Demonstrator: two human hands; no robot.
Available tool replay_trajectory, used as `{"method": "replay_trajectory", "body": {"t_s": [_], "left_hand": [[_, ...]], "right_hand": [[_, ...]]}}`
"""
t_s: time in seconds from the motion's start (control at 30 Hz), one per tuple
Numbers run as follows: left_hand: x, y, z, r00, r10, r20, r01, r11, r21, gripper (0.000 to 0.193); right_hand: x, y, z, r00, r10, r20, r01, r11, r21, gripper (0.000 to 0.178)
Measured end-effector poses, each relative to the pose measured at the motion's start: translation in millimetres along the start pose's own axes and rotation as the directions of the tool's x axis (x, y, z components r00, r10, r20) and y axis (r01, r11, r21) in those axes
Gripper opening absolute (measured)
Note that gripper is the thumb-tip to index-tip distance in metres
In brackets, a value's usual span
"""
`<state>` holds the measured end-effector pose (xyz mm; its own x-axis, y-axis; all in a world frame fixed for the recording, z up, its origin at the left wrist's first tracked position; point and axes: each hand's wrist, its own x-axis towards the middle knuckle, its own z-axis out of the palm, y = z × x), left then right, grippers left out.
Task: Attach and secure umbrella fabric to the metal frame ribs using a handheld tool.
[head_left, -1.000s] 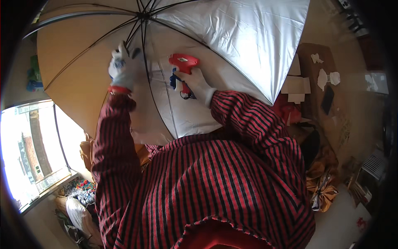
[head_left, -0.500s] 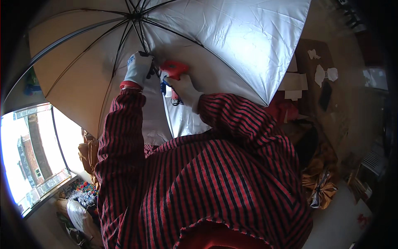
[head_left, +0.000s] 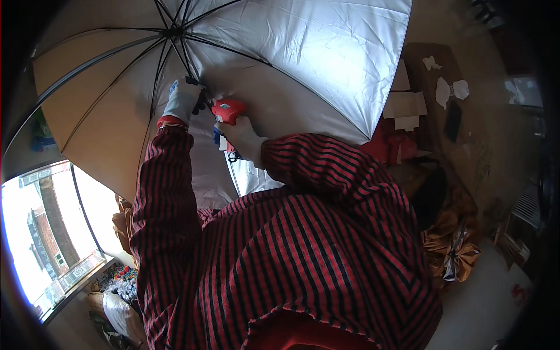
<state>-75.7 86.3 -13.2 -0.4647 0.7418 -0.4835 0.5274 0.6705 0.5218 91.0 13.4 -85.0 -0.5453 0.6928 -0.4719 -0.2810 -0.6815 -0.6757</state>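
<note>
An opened umbrella with a silvery inner side and thin black ribs spreads across the upper part of the view. Its ribs meet at a dark hub. My left hand, in a white glove with dark fingertips, is closed round one of the thin struts below the hub. Just to the right of it, my right hand, also in a pale glove, grips a red handheld tool with blue and white parts and a small dark loop at its lower end. The tool's head is close to the strut; contact cannot be made out.
At the right stands a brown table with white scraps, a dark phone-like slab and white cardboard. Crumpled brown wrapping lies below. A bright window and colourful bundled material are at the left.
The umbrella and both hands sit slightly farther left and lower in the view. The tool's red head shows a little more upright; both hands keep their grip.
</note>
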Motion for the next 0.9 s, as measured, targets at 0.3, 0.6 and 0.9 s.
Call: {"method": "replay_trajectory", "body": {"t_s": [0.3, 0.6, 0.9], "left_hand": [[13.5, -8.7, -1.1, 0.998, 0.035, 0.048, -0.037, 0.999, 0.039, 0.024], [3.6, -4.8, -11.8, 0.986, 0.071, 0.148, -0.046, 0.986, -0.162, 0.021], [2.1, -8.8, -5.5, 0.975, 0.186, 0.122, -0.18, 0.982, -0.058, 0.014]], "right_hand": [[7.2, -28.9, -25.5, 0.943, 0.161, 0.291, -0.235, 0.941, 0.242, 0.013], [47.6, -10.8, -58.8, 0.791, -0.054, 0.609, 0.142, 0.985, -0.097, 0.02], [33.9, -14.4, -29.6, 0.933, 0.279, 0.228, -0.317, 0.937, 0.149, 0.01]]}}
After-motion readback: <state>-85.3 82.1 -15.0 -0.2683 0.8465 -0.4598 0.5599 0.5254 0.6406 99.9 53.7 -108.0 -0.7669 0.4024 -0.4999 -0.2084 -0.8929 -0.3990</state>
